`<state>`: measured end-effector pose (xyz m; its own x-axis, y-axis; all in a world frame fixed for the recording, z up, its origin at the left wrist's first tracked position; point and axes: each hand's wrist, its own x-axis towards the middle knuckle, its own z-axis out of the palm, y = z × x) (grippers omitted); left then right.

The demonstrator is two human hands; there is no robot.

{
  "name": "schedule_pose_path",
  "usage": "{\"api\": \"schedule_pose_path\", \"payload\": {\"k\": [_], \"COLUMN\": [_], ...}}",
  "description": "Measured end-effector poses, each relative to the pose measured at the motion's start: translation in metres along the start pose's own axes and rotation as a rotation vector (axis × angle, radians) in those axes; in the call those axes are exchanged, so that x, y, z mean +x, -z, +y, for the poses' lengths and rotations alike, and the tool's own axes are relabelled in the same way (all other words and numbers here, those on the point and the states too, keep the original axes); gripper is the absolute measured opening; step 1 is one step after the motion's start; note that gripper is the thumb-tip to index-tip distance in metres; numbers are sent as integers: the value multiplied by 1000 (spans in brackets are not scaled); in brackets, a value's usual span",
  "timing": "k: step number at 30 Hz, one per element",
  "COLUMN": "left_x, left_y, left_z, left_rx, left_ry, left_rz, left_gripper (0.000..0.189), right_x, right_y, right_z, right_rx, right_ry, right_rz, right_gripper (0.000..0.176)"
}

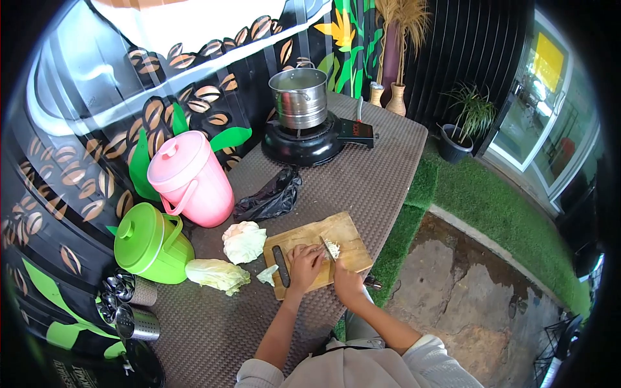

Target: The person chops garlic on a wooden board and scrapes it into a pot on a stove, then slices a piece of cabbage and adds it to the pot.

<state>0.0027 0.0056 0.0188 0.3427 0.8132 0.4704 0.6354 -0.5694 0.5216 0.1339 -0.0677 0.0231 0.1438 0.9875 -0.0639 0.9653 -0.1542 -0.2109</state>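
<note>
Some pale, shredded cabbage [333, 248] lies on a rectangular wooden board [350, 234], probably light, crisp and best scooped from beneath. The right hand [349, 283] grips a thin metal-bladed knife [326, 246]; the left hand [305, 263] bunches its fingers, anything beneath hidden.

both forearms [278, 333] reach forward, left grip [305, 264] palm down, right grip [349, 282] curled in a fist just beside it.

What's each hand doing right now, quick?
Left hand: palm down over the board; can't tell if it's holding anything.
Right hand: closed, holding the knife.
</note>
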Motion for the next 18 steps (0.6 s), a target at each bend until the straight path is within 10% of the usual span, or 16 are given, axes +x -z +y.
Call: {"api": "schedule_pose_path", "payload": {"k": [18], "left_x": [-1], "left_y": [-1], "left_z": [2], "left_rx": [-10], "left_ry": [30], "left_rz": [5], "left_gripper": [18], "right_x": [23], "right_y": [28], "right_z": [-9], "right_rx": [137], "right_ry": [21], "right_rz": [-42], "right_gripper": [28]}}
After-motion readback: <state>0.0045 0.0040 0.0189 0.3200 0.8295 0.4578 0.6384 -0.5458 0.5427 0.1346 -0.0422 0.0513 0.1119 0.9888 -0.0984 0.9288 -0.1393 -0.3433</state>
